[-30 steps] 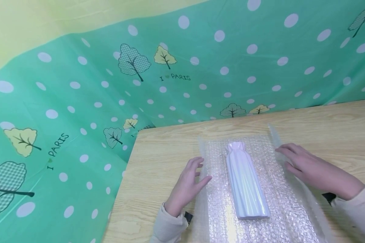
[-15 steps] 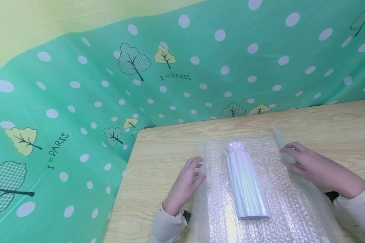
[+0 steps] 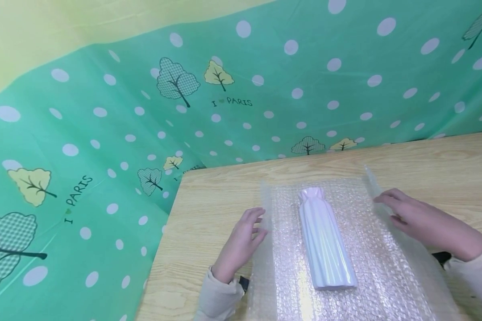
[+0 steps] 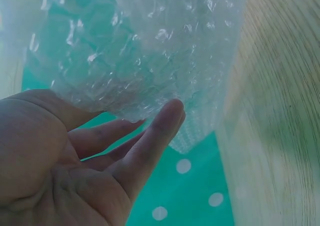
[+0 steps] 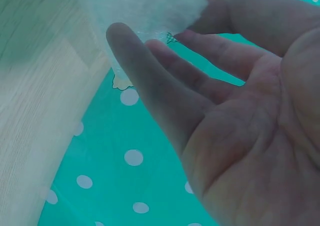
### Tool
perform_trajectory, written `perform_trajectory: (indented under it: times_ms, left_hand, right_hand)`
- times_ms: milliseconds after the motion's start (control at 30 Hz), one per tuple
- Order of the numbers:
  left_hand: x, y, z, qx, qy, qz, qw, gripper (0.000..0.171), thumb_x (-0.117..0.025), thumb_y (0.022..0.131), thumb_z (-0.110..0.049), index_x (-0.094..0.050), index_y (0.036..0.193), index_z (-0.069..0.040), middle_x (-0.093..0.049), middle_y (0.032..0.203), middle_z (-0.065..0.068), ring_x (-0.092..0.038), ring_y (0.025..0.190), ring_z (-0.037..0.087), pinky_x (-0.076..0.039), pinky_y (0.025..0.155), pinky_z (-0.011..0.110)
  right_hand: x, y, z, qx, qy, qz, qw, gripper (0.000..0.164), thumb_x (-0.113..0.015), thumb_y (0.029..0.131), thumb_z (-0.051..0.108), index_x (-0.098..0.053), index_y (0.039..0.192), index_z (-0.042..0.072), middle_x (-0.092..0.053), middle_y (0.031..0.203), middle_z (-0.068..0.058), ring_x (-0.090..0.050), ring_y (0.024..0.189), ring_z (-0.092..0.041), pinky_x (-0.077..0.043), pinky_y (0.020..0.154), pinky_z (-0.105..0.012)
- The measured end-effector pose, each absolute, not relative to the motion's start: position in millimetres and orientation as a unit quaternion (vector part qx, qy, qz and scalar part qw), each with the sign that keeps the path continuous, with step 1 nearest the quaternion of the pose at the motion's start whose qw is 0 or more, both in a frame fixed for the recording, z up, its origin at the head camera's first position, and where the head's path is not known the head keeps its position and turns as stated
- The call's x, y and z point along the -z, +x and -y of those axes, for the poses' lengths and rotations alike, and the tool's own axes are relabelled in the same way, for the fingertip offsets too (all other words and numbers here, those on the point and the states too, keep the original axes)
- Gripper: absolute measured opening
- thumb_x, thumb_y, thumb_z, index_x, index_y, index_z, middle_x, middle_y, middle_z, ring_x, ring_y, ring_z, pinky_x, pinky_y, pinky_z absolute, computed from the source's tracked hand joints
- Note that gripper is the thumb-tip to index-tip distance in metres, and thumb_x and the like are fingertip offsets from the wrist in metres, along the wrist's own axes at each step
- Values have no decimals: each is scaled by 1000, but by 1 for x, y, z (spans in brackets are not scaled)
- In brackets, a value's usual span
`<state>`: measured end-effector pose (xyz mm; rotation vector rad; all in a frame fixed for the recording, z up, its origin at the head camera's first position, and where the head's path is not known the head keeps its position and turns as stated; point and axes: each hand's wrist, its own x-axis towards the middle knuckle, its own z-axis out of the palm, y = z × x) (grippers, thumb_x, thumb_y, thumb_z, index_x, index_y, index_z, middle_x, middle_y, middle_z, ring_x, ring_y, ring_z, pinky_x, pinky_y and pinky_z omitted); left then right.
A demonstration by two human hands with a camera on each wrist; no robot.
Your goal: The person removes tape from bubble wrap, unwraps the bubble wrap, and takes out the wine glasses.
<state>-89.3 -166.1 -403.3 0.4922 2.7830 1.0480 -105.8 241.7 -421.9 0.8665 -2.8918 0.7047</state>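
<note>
Looking first at the pale pleated vase (image 3: 328, 243), we find it lying on its side on the bubble wrap (image 3: 367, 249), its pinched neck pointing away from the person. Nothing that we can see pins it, so a sharp tug on the sheet could, we judge, roll or drag it. The sheet's long sides stand up loosely, and either might flop if the fingers slip.

At one side is the left hand (image 3: 241, 243), thumb and fingers spread wide around the edge; at the other is the right hand (image 3: 421, 218), its fingers loosely bent along the raised border. Neither seems to us to grip hard, though the clear film makes the contact hard to judge.

We would also watch the black piece (image 3: 442, 257) by the right wrist, which could snag the film. Beneath, the wooden table (image 3: 209, 214) looks smooth, so uneven pulling might skid everything toward one side.
</note>
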Motion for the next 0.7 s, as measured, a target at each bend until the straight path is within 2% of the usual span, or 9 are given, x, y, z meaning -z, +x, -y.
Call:
perform_trajectory:
  times_ms: [133,333,400,500,700]
  left_hand:
    - [404,-90,169,-351,158,-921,63,53,-64,96,-8,-44,144,-1,-47,145,14,-60,119,29,-58,90,28]
    - [405,-92,173,-350,144,-923,69,53,-64,96,-9,-43,145,-2,-48,144,14,-62,117,29,-58,90,29]
    - [405,-93,174,-350,139,-923,73,54,-64,96,-9,-43,145,-3,-48,144,13,-63,116,30,-58,89,29]
    - [406,-94,176,-351,132,-924,76,54,-64,96,-10,-43,146,-4,-50,143,14,-64,113,30,-59,87,28]
    - [410,-98,180,-355,123,-923,76,53,-63,96,-8,-44,145,-3,-52,140,16,-66,109,28,-59,85,28]
  right_hand:
    - [423,-106,-244,-223,285,932,34,50,-71,76,-13,-57,124,-8,-55,121,-26,-67,86,-28,-60,65,-36]
    - [422,-106,-247,-226,273,935,3,51,-67,79,-14,-53,128,-8,-51,125,-29,-66,89,-31,-59,64,-36]
    - [422,-106,-249,-224,278,934,14,52,-66,78,-16,-54,127,-8,-52,124,-28,-66,88,-30,-58,62,-34]
    - [423,-106,-251,-220,280,934,26,53,-66,76,-17,-54,127,-8,-53,123,-28,-66,83,-25,-57,58,-29]
    - [427,-107,-258,-213,276,937,25,55,-69,76,-15,-53,128,-8,-52,122,-26,-55,70,-3,-50,52,-21]
